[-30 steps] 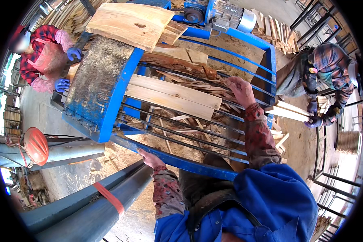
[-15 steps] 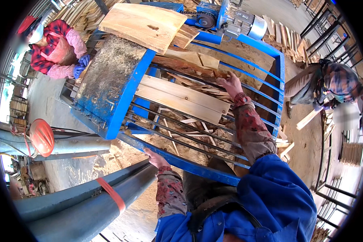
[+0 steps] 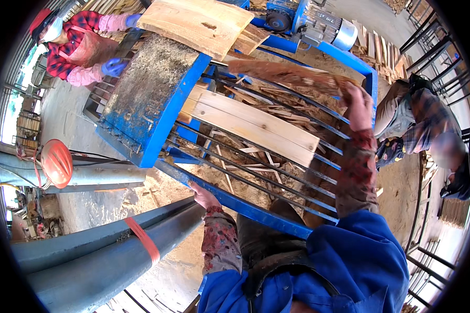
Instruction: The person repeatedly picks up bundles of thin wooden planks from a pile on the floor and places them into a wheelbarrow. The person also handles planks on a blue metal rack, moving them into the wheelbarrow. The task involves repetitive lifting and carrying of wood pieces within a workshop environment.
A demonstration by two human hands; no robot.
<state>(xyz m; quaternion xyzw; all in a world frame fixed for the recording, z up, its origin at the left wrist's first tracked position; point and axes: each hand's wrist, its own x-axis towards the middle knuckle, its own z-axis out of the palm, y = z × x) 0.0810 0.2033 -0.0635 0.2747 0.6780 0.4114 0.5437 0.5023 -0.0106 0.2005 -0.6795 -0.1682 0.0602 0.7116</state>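
Observation:
My right hand (image 3: 358, 108) is closed on the right end of a rough, bark-edged slab (image 3: 292, 74). The slab slants above the far bars of a blue metal rack (image 3: 371, 86), its left end near the machine's opening. My left hand (image 3: 204, 197) grips the rack's near blue rail (image 3: 235, 204); some of its fingers are hidden beneath. Between my hands, pale planed boards (image 3: 256, 125) lie side by side across the dark bars, coming from under the sawdust-covered machine hood (image 3: 149, 88).
Wide boards (image 3: 196, 23) lie atop the hood. A motor (image 3: 324, 28) stands behind the rack, offcuts (image 3: 266, 164) beneath it. A co-worker in blue gloves (image 3: 114, 67) stands far left; another person (image 3: 428, 115) bends at right. Grey beams (image 3: 104, 255) and an orange helmet (image 3: 56, 163) are at left.
My right hand has moved right, drawing the bark-edged slab along. The pale boards have slid farther out from the hood. The left co-worker's hands have parted; the person at right has shifted.

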